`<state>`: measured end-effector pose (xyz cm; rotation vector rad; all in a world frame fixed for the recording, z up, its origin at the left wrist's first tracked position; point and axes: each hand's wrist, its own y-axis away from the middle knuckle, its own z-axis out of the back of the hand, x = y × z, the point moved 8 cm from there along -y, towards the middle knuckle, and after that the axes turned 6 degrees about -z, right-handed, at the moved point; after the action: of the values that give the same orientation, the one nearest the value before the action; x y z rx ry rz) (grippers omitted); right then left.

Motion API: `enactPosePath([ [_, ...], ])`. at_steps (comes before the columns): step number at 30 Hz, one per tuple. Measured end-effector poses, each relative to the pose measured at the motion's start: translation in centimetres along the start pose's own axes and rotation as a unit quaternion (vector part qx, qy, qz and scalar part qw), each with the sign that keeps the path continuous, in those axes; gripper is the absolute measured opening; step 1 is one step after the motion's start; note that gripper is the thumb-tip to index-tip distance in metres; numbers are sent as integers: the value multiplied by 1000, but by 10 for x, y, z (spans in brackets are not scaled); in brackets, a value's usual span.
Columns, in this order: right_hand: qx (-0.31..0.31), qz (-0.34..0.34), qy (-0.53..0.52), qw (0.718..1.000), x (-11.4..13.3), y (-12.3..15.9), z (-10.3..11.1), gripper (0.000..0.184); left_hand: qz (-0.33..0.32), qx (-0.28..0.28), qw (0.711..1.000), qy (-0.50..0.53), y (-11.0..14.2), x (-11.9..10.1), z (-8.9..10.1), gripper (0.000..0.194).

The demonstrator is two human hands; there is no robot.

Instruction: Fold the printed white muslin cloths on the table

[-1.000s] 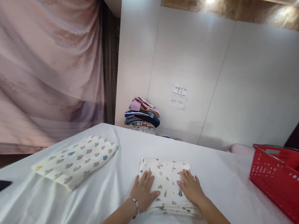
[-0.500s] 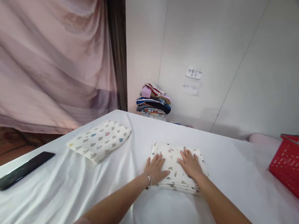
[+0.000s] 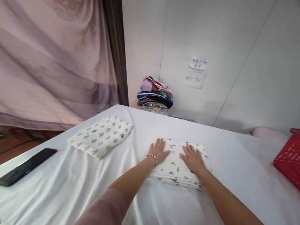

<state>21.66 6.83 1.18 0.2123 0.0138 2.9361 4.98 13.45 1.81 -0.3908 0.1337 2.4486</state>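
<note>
A folded white cloth (image 3: 178, 168) with small printed figures lies in front of me, its layers stacked at the near edge. Flat on its left side rests my left hand (image 3: 159, 152), fingers spread, a bracelet on the wrist. My right hand (image 3: 193, 159) is likewise laid open on the cloth's right part. Neither hand grips anything. To the left, apart from both hands, lies another folded white cloth (image 3: 102, 135) printed with grey, red and blue motifs.
The table carries a wrinkled white sheet (image 3: 79, 197). A long dark flat object (image 3: 25, 167) lies near its left edge. At the right stands a red basket (image 3: 295, 162). Behind the far edge is a pile of folded fabrics (image 3: 155, 96); a pink curtain (image 3: 50, 54) hangs left.
My left hand has slid away from me along the cloth's left side, toward its far edge. My right hand stays pressed on the right part. The view has tilted slightly down.
</note>
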Motion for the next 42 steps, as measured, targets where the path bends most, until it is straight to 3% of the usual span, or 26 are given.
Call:
enactPosePath([
  [3, 17, -7, -13, 1000, -6, 0, 6, 57, -2, -2, 1000, 21, 1, 2, 1, 68],
  [6, -25, -77, -26, 996, -36, 3, 19, 55, 14, -35, 998, 49, 0, 8, 6, 66],
  [9, -42, -160, -90, 982, -75, 12, 21, 60, 86, -98, 989, 72, -1, 26, 15, 63],
  [12, -50, -163, -166, 971, -93, 22, 16, 63, 156, -125, 973, 115, -4, 43, 21, 62],
  [18, -65, -175, -217, 958, -94, 35, 16, 69, 237, -84, 942, 223, -19, 59, 21, 67],
  [24, -135, -174, -268, 938, -92, 25, 26, 70, 127, -183, 956, 191, -54, 53, 50, 68],
  [28, -144, -193, -260, 935, -94, 9, 22, 73, 180, -146, 952, 199, -60, 67, 39, 69],
  [32, -112, -189, -249, 943, -93, 11, 17, 69, 172, -114, 955, 213, -43, 70, 31, 70],
  [37, -92, -196, -254, 943, -91, 46, 16, 69, 160, -83, 953, 243, 4, 67, 25, 68],
  [42, -86, -196, -247, 945, -84, 85, 15, 69, 154, -119, 944, 266, 48, 64, 19, 65],
])
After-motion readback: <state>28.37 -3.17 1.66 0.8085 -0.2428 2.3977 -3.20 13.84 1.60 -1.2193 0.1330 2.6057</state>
